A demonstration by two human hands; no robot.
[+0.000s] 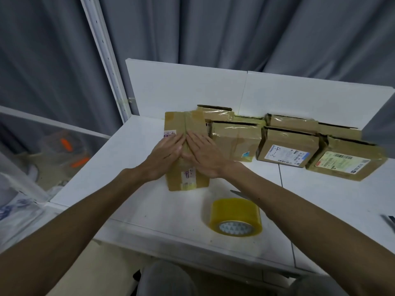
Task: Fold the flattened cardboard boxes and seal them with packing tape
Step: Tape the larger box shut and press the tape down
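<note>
A brown cardboard box (178, 122) with a strip of tape down its middle seam lies on the white table (136, 167). My left hand (166, 155) and my right hand (203, 154) both press flat on its top, fingers straight and side by side along the seam. A roll of yellowish packing tape (236, 216) lies on the table in front of the box, near my right forearm. A scissor tip (237, 193) pokes out from under my right forearm.
Several taped cardboard boxes (287, 149) stand in a row along the white back panel (213, 90) to the right. A metal shelf post (106, 58) and grey curtain rise behind. A dark object (390, 220) lies at the right edge.
</note>
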